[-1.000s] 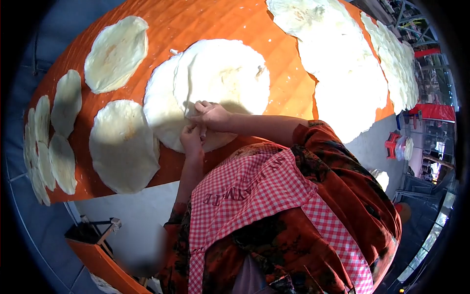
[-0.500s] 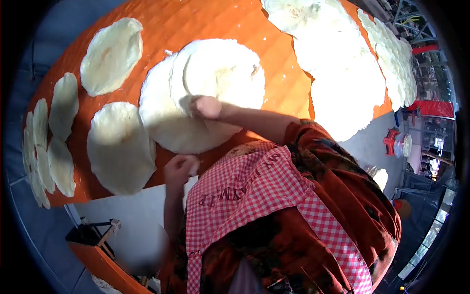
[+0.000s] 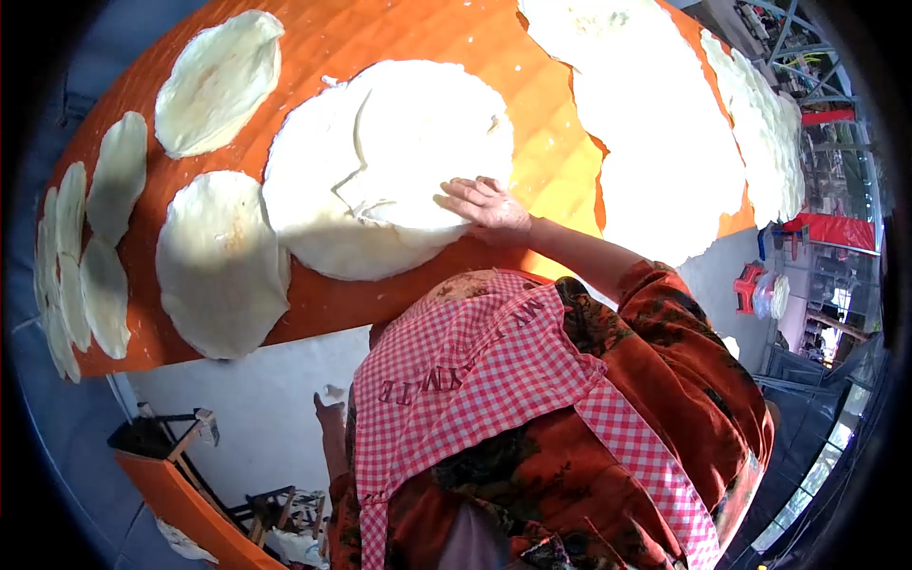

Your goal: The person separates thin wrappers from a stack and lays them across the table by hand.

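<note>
Open tabletop [image 3: 553, 104] separates round dough [image 3: 427, 133] from wide dough [image 3: 665, 142]; right forearm [image 3: 594, 256] bars near end.

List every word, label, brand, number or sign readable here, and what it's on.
"MY", then past a fold "YM...TE": upside down on the red-and-white gingham apron; letters between are lost.
Elsewhere: none readable; background detail at far right is too small.

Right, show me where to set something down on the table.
The orange table is bare, specks aside, between the central dough and the bright sheets at picture right, and beyond the central dough. The table's left end is crowded with rounds; the right hand is at the central dough's near edge.
</note>
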`<state>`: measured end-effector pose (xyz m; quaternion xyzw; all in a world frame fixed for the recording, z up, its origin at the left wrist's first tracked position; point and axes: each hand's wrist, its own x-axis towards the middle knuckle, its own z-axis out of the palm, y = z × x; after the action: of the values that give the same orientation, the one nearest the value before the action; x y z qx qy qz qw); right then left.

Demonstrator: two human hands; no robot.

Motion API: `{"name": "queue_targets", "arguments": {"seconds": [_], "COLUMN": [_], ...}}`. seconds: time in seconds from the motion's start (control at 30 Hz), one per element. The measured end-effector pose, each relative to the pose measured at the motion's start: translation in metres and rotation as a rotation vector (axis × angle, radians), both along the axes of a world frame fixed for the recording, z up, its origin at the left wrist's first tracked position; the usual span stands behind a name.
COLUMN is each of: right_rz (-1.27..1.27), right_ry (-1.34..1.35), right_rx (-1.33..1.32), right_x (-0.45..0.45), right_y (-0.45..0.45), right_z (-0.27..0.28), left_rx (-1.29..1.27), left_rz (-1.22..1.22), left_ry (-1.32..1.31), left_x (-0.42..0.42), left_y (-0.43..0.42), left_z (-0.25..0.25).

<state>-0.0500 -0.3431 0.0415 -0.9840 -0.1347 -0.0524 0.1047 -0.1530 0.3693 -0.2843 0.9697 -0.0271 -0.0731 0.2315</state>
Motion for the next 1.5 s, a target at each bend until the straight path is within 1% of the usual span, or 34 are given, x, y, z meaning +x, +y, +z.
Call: {"name": "queue_targets", "arguments": {"seconds": [0.03,0.07,0.13,0.17,0.2,0.23,0.27,0.3,0.37,0.43,0.5,0.53,0.57,0.63,0.7,0.73,0.77,0.8,0.83,0.9,0.93,1.0,1.03,1.1,1.17,1.2,1.23,1.27,1.3,1.33,1.37,1.4,1.47,1.5], "right_rz": [-0.002,-0.008,0.008,0.018,0.001,-0.197,-0.147,-0.205,-0.165,-0.07,-0.057,-0.038,-0.045,0.018,0.0,0.014,0.033,0.045,0.048,0.194,0.186,0.2,0.219,0.149,-0.004,-0.085,-0.132,-0.272,-0.413,-0.418,-0.421,-0.519,-0.664,-0.717], "right_ry": [-0.023,-0.048,-0.013,0.008,-0.09,0.204,-0.15,-0.145,-0.181,-0.172,-0.092,-0.044,-0.006,0.048,0.145,0.118,0.112,0.096,0.068,-0.115,-0.08,0.011,0.059,0.07,-0.023,-0.056,-0.209,-0.17,-0.124,-0.137,-0.146,-0.199,-0.31,-0.362], "right_rx": [0.015,0.033,0.163,0.227,0.248,0.282,0.207,0.308,0.235,0.196,0.076,0.12,0.141,0.138,0.093,0.152,0.172,0.183,0.173,0.26,0.269,0.33,0.367,0.514,0.55,0.558,0.616,0.765,0.916,1.081,1.247,1.255,1.271,1.285], "right_x": [0.004,0.007,0.015,0.019,0.034,0.052,0.077,0.084,0.088,0.072,0.041,0.029,0.017,-0.002,-0.01,-0.009,-0.005,0.0,0.005,0.029,0.047,0.087,0.112,0.18,0.226,0.232,0.252,0.253,0.247,0.256,0.264,0.263,0.267,0.275], "right_y": [0.0,0.0,-0.017,-0.027,-0.028,-0.046,-0.058,-0.047,-0.04,-0.037,-0.017,-0.012,-0.009,-0.01,-0.017,-0.023,-0.02,-0.014,-0.014,-0.003,-0.004,-0.002,-0.003,-0.033,-0.084,-0.113,-0.152,-0.18,-0.211,-0.254,-0.294,-0.322,-0.384,-0.417], "right_z": [0.005,0.009,-0.016,-0.024,0.015,0.004,0.022,0.085,0.141,0.135,0.137,0.131,0.118,0.094,0.087,0.092,0.114,0.14,0.159,0.175,0.183,0.194,0.198,0.205,0.244,0.271,0.273,0.286,0.296,0.287,0.265,0.25,0.201,0.161], "left_rx": [0.146,0.05,-0.208,-0.371,-0.533,-0.689,-0.895,-1.106,-1.469,-1.686,-1.781,-1.632,-1.642,-1.666,-1.612,-1.578,-1.391,-1.526,-1.691,-1.7,-1.703,-2.106,-2.096,-2.275,-2.301,-2.193,-2.083,-1.96,-1.903,-1.843,-1.661,-1.479,-0.988,-1.212], "left_rz": [-0.072,-0.006,0.146,0.195,0.196,0.208,0.229,0.246,0.358,0.349,0.304,0.648,0.75,0.508,0.615,0.659,0.713,0.604,0.414,0.277,0.212,0.045,0.187,0.023,-0.006,-0.112,0.101,0.306,0.355,0.403,0.427,0.45,0.611,0.657], "left_ry": [-0.131,-0.007,0.297,0.402,0.483,0.571,0.604,0.627,0.856,1.197,1.446,1.411,1.357,1.141,1.107,1.09,1.011,1.175,1.154,1.075,1.033,1.231,1.147,1.077,0.808,0.65,0.52,0.39,0.359,0.326,0.252,0.177,0.019,0.16], "left_x": [-0.001,0.021,0.081,0.108,0.129,0.149,0.161,0.174,0.2,0.221,0.231,0.233,0.235,0.235,0.241,0.246,0.251,0.266,0.261,0.26,0.259,0.294,0.294,0.302,0.312,0.318,0.31,0.302,0.302,0.301,0.283,0.257,0.215,0.205], "left_y": [-0.003,-0.034,-0.158,-0.209,-0.244,-0.278,-0.306,-0.332,-0.374,-0.414,-0.45,-0.471,-0.478,-0.485,-0.485,-0.482,-0.479,-0.457,-0.453,-0.453,-0.452,-0.414,-0.418,-0.438,-0.442,-0.437,-0.441,-0.445,-0.426,-0.401,-0.401,-0.408,-0.393,-0.412], "left_z": [-0.007,0.031,0.185,0.246,0.278,0.31,0.33,0.341,0.346,0.353,0.346,0.352,0.312,0.286,0.265,0.257,0.27,0.235,0.272,0.315,0.337,0.248,0.279,0.348,0.383,0.386,0.404,0.417,0.388,0.358,0.362,0.365,0.332,0.341]}}
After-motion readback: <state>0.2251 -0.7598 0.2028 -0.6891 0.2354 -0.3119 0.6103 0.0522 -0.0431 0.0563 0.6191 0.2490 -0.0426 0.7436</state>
